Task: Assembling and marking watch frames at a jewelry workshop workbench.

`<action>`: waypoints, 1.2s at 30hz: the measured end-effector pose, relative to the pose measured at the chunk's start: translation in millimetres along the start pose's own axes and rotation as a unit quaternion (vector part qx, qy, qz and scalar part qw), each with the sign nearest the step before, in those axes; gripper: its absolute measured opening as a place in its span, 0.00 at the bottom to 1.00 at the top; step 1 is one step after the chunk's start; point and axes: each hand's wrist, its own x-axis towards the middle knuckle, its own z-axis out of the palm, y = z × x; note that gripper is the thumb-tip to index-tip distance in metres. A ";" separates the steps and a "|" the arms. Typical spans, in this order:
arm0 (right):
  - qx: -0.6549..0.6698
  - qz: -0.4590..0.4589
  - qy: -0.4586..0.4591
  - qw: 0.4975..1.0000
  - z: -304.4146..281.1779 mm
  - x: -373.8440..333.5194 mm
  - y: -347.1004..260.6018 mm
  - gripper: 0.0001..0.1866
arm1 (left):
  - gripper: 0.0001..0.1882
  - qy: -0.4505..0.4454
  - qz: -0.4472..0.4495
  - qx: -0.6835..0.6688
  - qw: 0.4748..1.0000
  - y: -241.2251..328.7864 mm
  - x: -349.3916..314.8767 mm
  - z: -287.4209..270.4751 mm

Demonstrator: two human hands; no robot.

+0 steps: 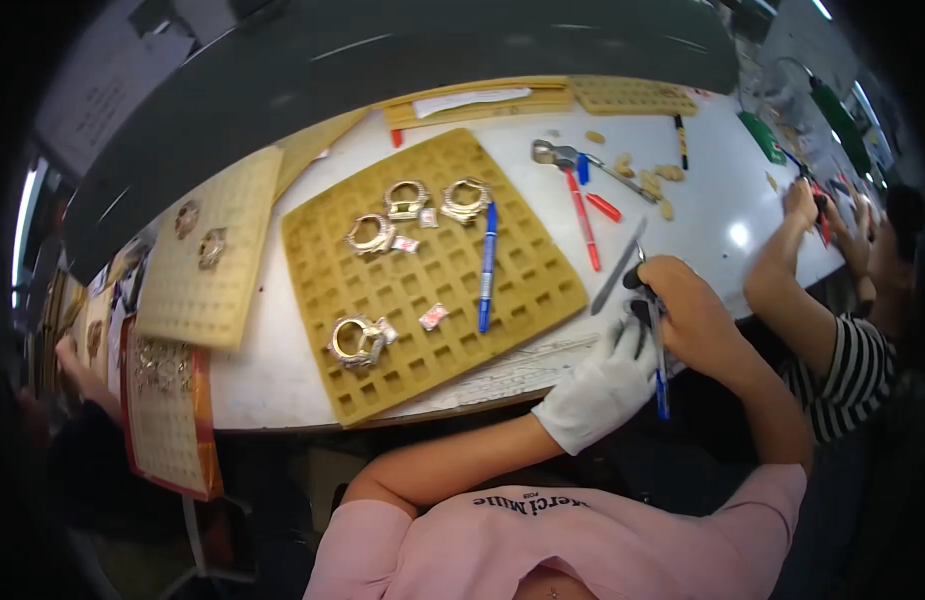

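At the table's front edge, right of centre, my two hands are close together. My left hand, in a white glove with dark fingertips, has its fingers closed near my right one; what they hold is too small to make out. My bare right hand is closed around a slim metal tool, with dark covers on some fingers. A blue-ended piece hangs below it. Just beyond lies a grey blade-like tool. Left of my hands, a yellow pitted tray carries several metal watch cases, small tags and a blue pen.
Farther back lie a red pen, a red cap, pincers, a black marker and tan finger cots. Another pitted tray stands left. Co-workers' arms reach in at right; another hand shows far left.
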 end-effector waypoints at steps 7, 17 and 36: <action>0.063 0.070 -0.044 0.995 -33.0 -37.2 32.6 0.21 | 0.15 0.020 -0.045 -0.055 0.997 1.4 17.1 -7.5; -0.193 -0.061 0.117 0.972 -21.8 -75.3 -5.5 0.13 | 0.44 0.200 -0.194 -0.408 0.869 7.0 -5.9 -19.7; -0.105 -0.195 0.077 0.972 -36.6 -7.9 -49.7 0.16 | 0.24 0.053 -0.343 -0.797 0.494 -23.6 -35.7 -61.9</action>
